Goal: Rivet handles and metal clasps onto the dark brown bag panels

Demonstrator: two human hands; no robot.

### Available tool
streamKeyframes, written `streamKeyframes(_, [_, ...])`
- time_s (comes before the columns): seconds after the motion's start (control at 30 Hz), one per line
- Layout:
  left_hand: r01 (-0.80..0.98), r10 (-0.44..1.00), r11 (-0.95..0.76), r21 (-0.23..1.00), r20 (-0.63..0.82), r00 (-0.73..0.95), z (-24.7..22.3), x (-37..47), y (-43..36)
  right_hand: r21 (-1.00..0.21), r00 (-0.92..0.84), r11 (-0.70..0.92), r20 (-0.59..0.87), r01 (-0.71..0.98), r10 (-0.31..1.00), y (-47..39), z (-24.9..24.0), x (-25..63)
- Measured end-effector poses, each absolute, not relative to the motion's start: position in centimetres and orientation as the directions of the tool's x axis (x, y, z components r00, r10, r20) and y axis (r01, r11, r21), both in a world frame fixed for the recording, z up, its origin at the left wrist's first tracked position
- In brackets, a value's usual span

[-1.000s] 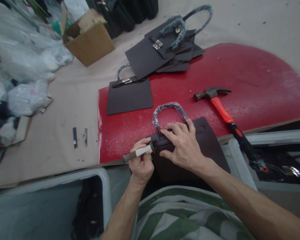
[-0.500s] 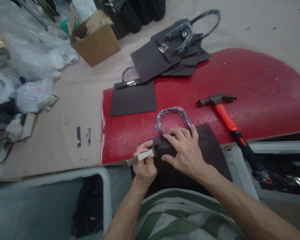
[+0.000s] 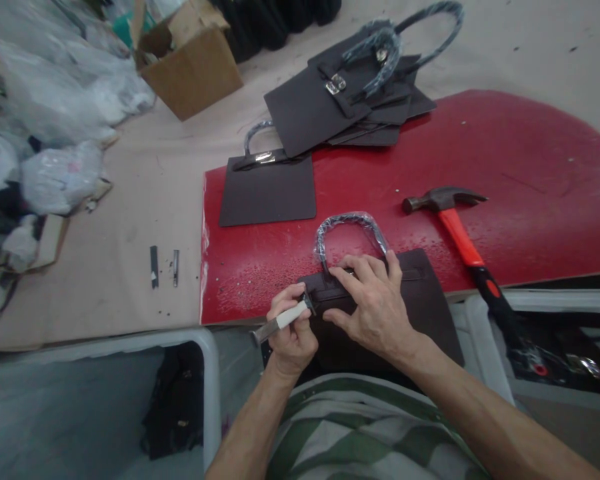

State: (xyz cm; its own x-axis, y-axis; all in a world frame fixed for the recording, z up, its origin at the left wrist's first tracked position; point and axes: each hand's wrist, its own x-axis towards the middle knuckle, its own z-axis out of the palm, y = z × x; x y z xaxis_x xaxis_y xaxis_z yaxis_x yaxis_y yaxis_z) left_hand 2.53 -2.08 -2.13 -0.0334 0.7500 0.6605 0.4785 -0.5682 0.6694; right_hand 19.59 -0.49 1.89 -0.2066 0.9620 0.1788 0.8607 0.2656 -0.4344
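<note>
The left hand (image 3: 293, 335) clasps a grey metal tool with a white band (image 3: 287, 315) at the left edge of a dark brown bag panel (image 3: 427, 310). The right hand (image 3: 373, 300) lies spread on the panel, which overhangs the near edge of the red board (image 3: 535, 193). To their right, an orange-and-black claw hammer (image 3: 463, 240) crosses that edge, bare board beyond.

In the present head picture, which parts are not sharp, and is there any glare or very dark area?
Head view: the plastic wrapping at upper left looks soft and smeared; the metal clasp glints and the red board has a faint sheen; beneath the right hand, the dark panel loses detail towards its lower edge.
</note>
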Motion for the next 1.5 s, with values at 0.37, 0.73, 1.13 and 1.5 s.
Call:
streamKeyframes(0.37, [0.437,0.766,-0.601,0.669,0.639,0.076,-1.6,1.4,-1.3,-0.435,-0.199,0.243,0.145,0.867,0.969,-0.3,2.2,19.4])
streamKeyframes(0.73, [0.474,0.753,-0.633,0.612,0.630,0.191,-0.3,1.5,0.0,-0.434,-0.199,0.253,0.167,0.865,0.966,-0.4,2.2,19.4])
streamKeyframes(1.13, [0.539,0.774,-0.605,0.586,0.592,0.225,-0.2,2.4,-0.4,-0.434,-0.247,0.306,0.187,0.847,0.951,-0.6,2.2,19.9])
streamKeyframes(1.5, [0.534,0.738,-0.626,0.568,0.653,0.171,-1.0,2.1,-0.5,-0.433,-0.269,0.342,0.222,0.834,0.937,-0.7,2.3,20.3])
